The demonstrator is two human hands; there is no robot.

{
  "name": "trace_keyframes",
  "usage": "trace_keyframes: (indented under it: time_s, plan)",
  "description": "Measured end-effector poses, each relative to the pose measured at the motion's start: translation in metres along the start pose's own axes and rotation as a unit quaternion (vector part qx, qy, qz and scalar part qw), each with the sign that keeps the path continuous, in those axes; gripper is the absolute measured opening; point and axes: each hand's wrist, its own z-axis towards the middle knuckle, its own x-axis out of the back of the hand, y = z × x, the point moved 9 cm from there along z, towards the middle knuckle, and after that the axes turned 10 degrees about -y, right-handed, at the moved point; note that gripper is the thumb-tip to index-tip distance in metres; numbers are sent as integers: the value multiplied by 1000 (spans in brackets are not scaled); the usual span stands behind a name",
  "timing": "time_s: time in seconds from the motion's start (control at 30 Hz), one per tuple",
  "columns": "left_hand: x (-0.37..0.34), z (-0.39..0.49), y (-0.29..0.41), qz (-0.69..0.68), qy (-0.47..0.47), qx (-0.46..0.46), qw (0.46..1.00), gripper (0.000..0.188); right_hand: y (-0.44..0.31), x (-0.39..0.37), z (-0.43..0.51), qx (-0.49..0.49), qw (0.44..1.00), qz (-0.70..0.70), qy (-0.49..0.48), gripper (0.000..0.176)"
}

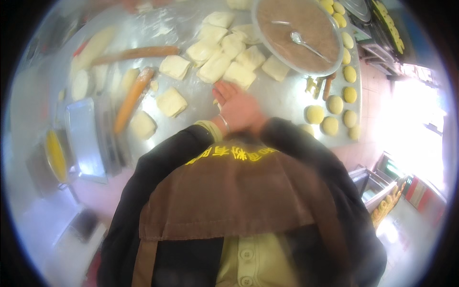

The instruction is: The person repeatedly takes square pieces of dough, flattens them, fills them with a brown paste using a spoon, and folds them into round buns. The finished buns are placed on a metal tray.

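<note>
My left hand (239, 107), with a bracelet at the wrist, lies across my right hand (256, 120) close to my chest, over the near part of the metal worktable (193, 123). The two hands overlap and are somewhat blurred. A small bit of pale dough shows beside the left hand's fingers; whether either hand holds dough is hidden. Just past the fingertips lie folded dough pieces (239, 74) in a cluster. Two more dough squares (171, 102) sit to the left. A large bowl of brownish filling (279, 39), with a metal spoon (304, 43) in it, stands beyond at the right.
Two wooden rolling pins (133, 100) lie on the left of the table. Round yellow dough cakes (335, 104) line its right edge, near a wooden-handled tool (327, 88). Metal trays (86, 138) stand at the left. Another person's blurred hands (141, 4) show at the far edge.
</note>
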Motion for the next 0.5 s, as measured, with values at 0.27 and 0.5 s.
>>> trace_keyframes:
  time_s: [0.27,0.5]
  plan:
    - [61,-99,-122,-470,218,234,823,19,87,37,-60,-330,898,274,95,50]
    - [-26,-154,-117,-547,-5,385,743,30,74,-22,-53,-390,871,272,-119,46]
